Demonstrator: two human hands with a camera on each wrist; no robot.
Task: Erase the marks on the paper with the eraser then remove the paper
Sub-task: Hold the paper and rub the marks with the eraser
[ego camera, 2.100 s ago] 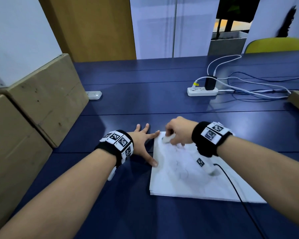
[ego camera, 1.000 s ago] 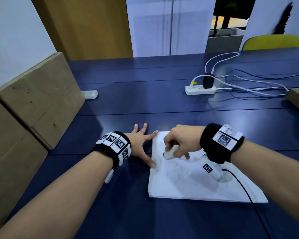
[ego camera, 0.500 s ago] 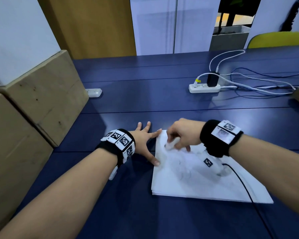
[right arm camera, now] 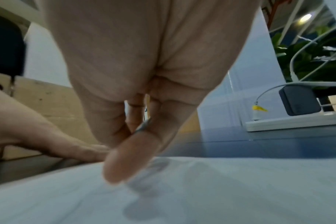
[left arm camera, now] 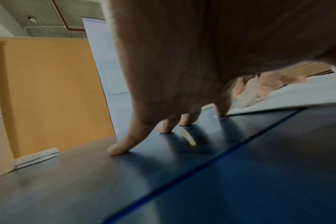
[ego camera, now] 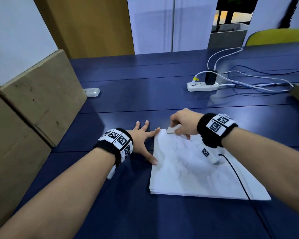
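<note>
Along the left edge of the table (ego camera: 145, 213) stand cardboard boxes (ego camera: 41, 94), and a small white power strip (ego camera: 91, 92) lies beside them. The left hand (ego camera: 142, 137) is spread flat, fingertips on the table, with index finger and thumb touching the left edge of the paper (ego camera: 197, 173). The right hand (ego camera: 183, 124) pinches the eraser (ego camera: 171, 130) on the paper's far left corner. Faint pencil marks (ego camera: 181, 163) cover the sheet. Near the right edge lies another power strip (ego camera: 203, 86) with cables (ego camera: 248, 80).
</note>
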